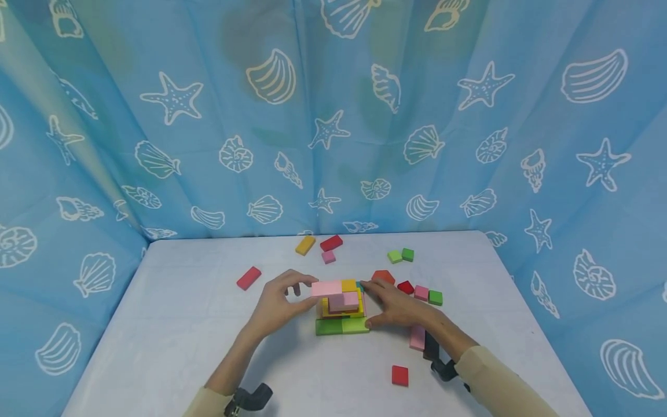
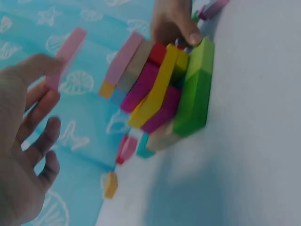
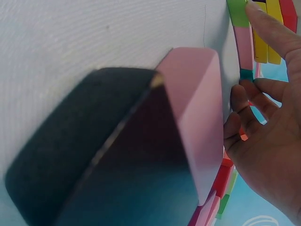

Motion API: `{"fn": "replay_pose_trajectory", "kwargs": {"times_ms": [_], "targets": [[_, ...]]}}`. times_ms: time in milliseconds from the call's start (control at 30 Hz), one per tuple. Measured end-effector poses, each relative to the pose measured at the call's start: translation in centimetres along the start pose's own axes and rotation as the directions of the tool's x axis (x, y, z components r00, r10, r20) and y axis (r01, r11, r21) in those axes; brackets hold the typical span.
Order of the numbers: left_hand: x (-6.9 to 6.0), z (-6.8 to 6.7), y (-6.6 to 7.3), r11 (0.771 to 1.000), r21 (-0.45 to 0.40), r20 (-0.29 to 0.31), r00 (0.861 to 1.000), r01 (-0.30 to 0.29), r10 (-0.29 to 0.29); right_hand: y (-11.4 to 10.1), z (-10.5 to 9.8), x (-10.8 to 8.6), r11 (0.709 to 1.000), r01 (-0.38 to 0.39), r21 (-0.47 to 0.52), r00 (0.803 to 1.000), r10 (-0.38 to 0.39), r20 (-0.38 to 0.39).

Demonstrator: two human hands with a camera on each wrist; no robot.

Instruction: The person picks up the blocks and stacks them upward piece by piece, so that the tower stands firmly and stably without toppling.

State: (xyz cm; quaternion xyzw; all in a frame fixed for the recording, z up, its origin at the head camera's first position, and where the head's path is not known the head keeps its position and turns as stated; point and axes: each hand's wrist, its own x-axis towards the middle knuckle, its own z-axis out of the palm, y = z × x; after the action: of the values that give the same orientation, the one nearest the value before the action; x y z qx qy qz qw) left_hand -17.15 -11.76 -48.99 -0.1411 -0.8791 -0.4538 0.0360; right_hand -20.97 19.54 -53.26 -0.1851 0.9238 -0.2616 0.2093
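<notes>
A layered stack of coloured blocks stands mid-table, with green blocks [image 1: 329,327] at its base and a yellow layer [image 2: 157,92] higher up. My left hand [image 1: 278,304] pinches a pink block [image 2: 69,56] between thumb and fingers; in the left wrist view that block is held apart from the stack's top. On the stack's right side, my right hand [image 1: 398,304] rests with thumb and fingertips at the lower layers, touching the light green block [image 3: 238,13] in the right wrist view.
Loose blocks lie around: a red one [image 1: 400,375] in front, a red one [image 1: 249,278] at left, a yellow one [image 1: 305,245] behind. Beside my right wrist are a pink block [image 1: 417,337] and a black block [image 3: 136,160]. A shell-patterned curtain [image 1: 323,145] hangs behind the table.
</notes>
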Motion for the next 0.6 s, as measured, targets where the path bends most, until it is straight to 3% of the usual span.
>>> {"fn": "replay_pose_trajectory", "kwargs": {"times_ms": [333, 600], "targets": [[2.4, 2.7, 0.0, 0.998, -0.008, 0.011, 0.998, 0.061, -0.061, 0.1, 0.0, 0.0, 1.0, 0.02, -0.008, 1.0, -0.02, 0.003], [2.9, 3.6, 0.0, 0.997, 0.011, 0.036, 0.997, 0.071, -0.071, 0.4, 0.0, 0.0, 0.999, 0.04, -0.012, 0.999, -0.04, -0.009]]}}
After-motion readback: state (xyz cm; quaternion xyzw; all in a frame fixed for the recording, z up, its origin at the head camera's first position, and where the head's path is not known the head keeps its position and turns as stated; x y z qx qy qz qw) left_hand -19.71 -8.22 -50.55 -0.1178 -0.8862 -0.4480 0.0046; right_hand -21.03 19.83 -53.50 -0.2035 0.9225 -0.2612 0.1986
